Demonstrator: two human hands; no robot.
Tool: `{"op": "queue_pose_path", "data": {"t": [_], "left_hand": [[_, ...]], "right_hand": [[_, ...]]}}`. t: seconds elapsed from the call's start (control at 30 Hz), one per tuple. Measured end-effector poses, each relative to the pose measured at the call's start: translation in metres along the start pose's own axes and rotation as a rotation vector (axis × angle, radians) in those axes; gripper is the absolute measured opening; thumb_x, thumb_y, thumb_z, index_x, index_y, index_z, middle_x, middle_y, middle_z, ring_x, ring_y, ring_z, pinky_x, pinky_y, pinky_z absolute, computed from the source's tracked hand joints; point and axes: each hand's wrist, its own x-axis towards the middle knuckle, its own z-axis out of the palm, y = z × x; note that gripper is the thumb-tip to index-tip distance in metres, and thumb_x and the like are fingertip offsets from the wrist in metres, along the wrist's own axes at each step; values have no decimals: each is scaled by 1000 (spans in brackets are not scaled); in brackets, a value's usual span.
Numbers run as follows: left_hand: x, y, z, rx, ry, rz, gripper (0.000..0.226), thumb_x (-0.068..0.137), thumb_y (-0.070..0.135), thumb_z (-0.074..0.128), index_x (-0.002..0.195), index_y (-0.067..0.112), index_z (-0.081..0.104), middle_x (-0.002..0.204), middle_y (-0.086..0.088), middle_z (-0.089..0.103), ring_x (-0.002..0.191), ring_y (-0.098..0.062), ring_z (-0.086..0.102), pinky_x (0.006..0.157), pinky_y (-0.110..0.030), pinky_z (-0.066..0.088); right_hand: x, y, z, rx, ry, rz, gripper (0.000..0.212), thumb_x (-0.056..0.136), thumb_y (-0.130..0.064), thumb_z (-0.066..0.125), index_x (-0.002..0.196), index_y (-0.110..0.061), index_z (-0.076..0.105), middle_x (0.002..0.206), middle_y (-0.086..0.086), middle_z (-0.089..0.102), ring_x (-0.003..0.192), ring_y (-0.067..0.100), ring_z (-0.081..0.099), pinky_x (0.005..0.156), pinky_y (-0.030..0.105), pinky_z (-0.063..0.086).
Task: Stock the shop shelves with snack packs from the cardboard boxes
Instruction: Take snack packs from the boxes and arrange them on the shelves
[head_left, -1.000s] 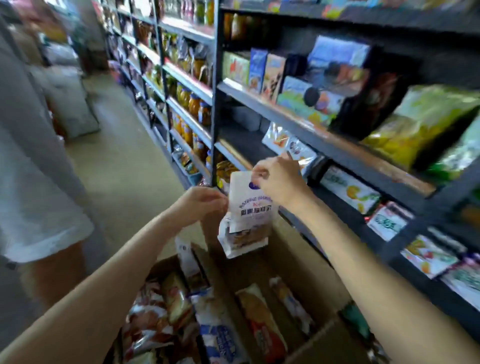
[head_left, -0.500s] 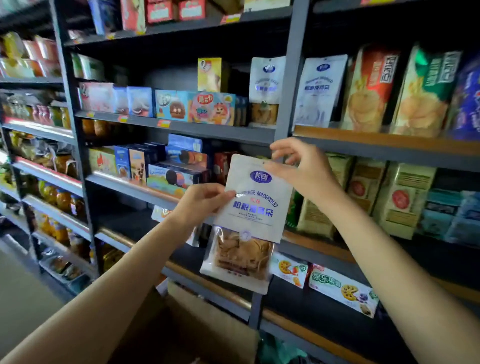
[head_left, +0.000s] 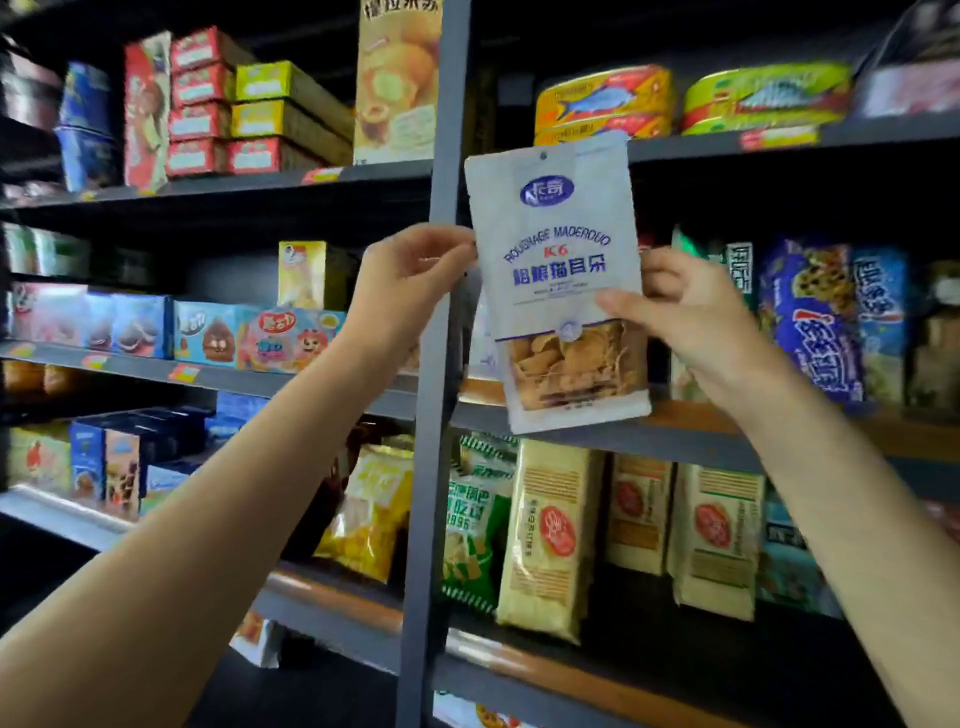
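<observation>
Fingers of the left hand pinch the left edge of a white snack pack, and the right hand grips its right edge, thumb laid across the front just above the clear window that shows brown biscuits. Both hands hold the pack upright in the air, blue lettering facing the camera, in front of the grey upright post and the shelf bay to its right. Its bottom edge hangs level with the front lip of the middle shelf; whether it touches the lip cannot be told.

Behind the pack, on that same shelf, stands a blue cookie bag. One shelf down are tall beige packs with red round marks, a green-and-white bag and a yellow bag left of the post. Up top, yellow fish tins lie stacked. In the left bay, red and yellow boxes sit on the upper shelf, with colourful cartoon boxes below them.
</observation>
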Motion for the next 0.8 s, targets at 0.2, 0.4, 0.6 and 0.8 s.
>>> {"op": "queue_pose_path", "data": {"t": [0.2, 0.4, 0.6, 0.8], "left_hand": [[11, -41, 8, 146, 149, -10, 16, 90, 10, 55, 85, 24, 62, 88, 11, 63, 88, -10, 60, 82, -24, 49], [15, -51, 28, 395, 124, 132, 18, 89, 7, 49, 94, 17, 64, 88, 8, 61, 76, 1, 55, 67, -11, 43], [9, -61, 52, 936, -17, 392, 31, 87, 18, 41, 98, 18, 70, 100, 1, 67, 100, -20, 55, 91, -34, 22], [2, -63, 46, 1142, -215, 296, 33, 94, 25, 38, 110, 22, 66, 118, 2, 61, 127, -15, 37, 106, -33, 2]], "right_hand": [[61, 24, -32, -272, 233, -92, 24, 80, -5, 70, 101, -6, 57, 96, 8, 60, 84, 16, 57, 68, 20, 45], [73, 45, -20, -346, 216, -102, 23, 78, -8, 72, 92, -15, 55, 92, 5, 61, 85, 20, 59, 81, 35, 50], [89, 56, 40, -394, 87, 28, 19, 77, -13, 70, 90, -2, 63, 93, 14, 67, 87, 28, 63, 72, 34, 46], [104, 80, 69, -557, -54, 267, 21, 87, -13, 60, 107, -7, 61, 109, 15, 65, 95, 32, 65, 80, 42, 56]]}}
